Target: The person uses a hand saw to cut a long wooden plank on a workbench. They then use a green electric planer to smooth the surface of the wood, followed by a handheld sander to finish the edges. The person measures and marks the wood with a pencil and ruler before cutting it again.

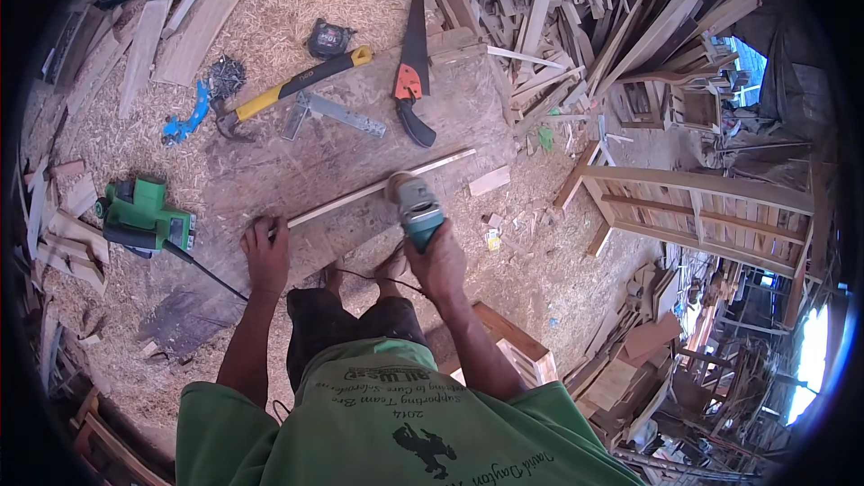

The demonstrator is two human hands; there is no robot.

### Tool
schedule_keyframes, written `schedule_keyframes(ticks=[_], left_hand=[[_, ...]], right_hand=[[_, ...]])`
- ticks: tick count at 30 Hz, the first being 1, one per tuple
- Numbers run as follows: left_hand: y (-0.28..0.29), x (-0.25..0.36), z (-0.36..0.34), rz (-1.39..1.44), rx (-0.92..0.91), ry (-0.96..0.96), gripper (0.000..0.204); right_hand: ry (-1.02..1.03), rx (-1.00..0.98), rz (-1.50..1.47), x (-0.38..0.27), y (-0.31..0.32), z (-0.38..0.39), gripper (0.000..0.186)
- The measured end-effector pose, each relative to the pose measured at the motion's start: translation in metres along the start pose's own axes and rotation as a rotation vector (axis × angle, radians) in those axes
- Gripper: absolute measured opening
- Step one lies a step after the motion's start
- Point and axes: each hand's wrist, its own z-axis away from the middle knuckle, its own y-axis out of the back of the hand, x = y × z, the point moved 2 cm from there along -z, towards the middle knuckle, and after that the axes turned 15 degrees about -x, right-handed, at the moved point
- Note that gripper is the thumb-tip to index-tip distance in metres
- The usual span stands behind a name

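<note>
A thin wooden strip (346, 200) lies slantwise across the worn wooden board in front of me. My left hand (267, 250) presses down at its near left end, fingers bent over it. Wrapped round the teal body of an angle grinder (418, 209) is my right hand (441, 265). The grinder's grey head points away from me, and its brown disc is at the strip's right half; whether it touches the wood I cannot tell. A short wooden offcut (489, 181) sits to the right of the strip.
Beyond the strip lie a try square (346, 115), a yellow-black hammer (301, 85), a handsaw (414, 81) and a tape measure (329, 38). A green power planer (148, 216) rests at left, its cord running toward me. Scrap wood piles (576, 0) and a wooden frame (702, 216) stand at right.
</note>
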Motion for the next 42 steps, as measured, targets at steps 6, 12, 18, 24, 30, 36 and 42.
schedule_keyframes(ticks=[6, 12, 18, 24, 30, 36, 42], left_hand=[[-0.007, -0.003, 0.000, -0.006, -0.010, 0.008, 0.042], [-0.008, -0.003, -0.002, 0.014, -0.028, -0.019, 0.050], [-0.010, -0.004, -0.001, 0.012, -0.016, -0.015, 0.049], [-0.013, -0.003, -0.003, -0.027, 0.018, -0.009, 0.047], [-0.010, 0.000, -0.002, -0.041, 0.009, 0.021, 0.042], [-0.006, 0.003, -0.004, -0.022, 0.015, 0.011, 0.041], [-0.009, 0.001, -0.001, -0.015, 0.004, 0.031, 0.040]], right_hand=[[-0.105, 0.104, -0.012, 0.030, 0.045, -0.032, 0.060], [-0.183, 0.104, -0.013, 0.062, 0.066, -0.055, 0.062], [-0.233, 0.139, -0.113, 0.074, 0.084, -0.069, 0.067], [-0.332, 0.212, -0.264, 0.098, 0.088, -0.074, 0.071], [-0.222, 0.094, -0.222, 0.082, 0.093, -0.062, 0.070], [-0.080, 0.044, -0.124, 0.064, 0.072, -0.046, 0.064], [0.032, -0.127, -0.024, -0.004, 0.018, -0.019, 0.056]])
